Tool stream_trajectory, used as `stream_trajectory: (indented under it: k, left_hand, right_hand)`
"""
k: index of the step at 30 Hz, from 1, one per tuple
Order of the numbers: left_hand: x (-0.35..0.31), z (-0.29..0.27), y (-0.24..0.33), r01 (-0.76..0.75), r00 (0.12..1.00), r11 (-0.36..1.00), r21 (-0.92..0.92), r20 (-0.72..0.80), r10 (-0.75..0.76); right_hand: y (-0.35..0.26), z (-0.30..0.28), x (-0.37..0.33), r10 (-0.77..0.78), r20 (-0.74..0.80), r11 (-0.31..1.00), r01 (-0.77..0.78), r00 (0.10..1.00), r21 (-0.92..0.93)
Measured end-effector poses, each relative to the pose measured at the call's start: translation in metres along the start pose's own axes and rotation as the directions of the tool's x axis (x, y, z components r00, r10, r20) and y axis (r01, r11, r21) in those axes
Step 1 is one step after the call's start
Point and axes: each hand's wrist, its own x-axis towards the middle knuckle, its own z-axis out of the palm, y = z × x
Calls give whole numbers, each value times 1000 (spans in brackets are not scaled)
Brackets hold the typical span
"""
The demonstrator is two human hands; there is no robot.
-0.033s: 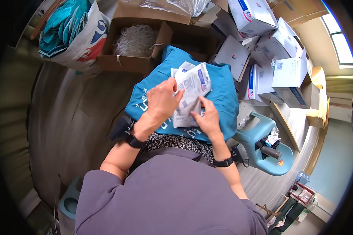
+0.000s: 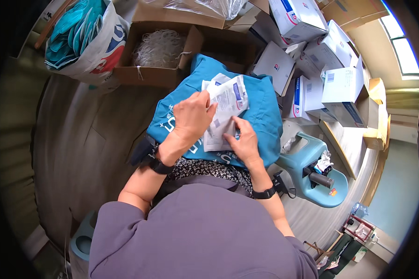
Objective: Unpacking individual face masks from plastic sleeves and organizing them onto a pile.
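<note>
Nearest, the person's grey-purple sleeves run up to two wrists, each with a dark band. The right hand [image 2: 243,141] lies curled on the near edge of a stack of flat white paper-and-plastic sealed packets with blue print [image 2: 226,111], fingers bent as if pinching a corner; how tightly it grips I cannot tell, since the fingertips are hidden under the paper. The left hand [image 2: 191,118] is spread over the stack's left side, thumb and fingers closed on the top packets, probably to keep them squared. The packets rest on a teal cloth bag with white lettering [image 2: 260,111] laid across the lap, which serves as a working surface. Just right of the knees stands a pale blue plastic stool [image 2: 312,174] with small odds in its hollow. Farther off, an open brown cardboard box of white stringy loops [image 2: 160,51] sits within reach, a white sack of teal fabric [image 2: 86,39] at far left, and stacked white cartons [image 2: 321,60] at far right.
</note>
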Motion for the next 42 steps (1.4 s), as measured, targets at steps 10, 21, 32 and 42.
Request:
stream_trajectory:
  k: [10, 21, 32, 42]
  left_hand:
    - [49, 57, 7, -328, 942, 894, 307, 32, 335]
    - [26, -3, 26, -451, 867, 852, -265, 96, 488]
    - [22, 12, 48, -547, 758, 740, -393, 144, 636]
    - [-25, -68, 91, -583, 694, 544, -603, -23, 719]
  right_hand:
    - [-38, 5, -26, -88, 74, 996, 85, 993, 40]
    - [4, -82, 37, 146, -234, 824, 13, 961, 566]
    - [-32, -63, 25, 209, -131, 620, -27, 969, 784]
    - [35, -27, 34, 317, -278, 934, -247, 907, 259]
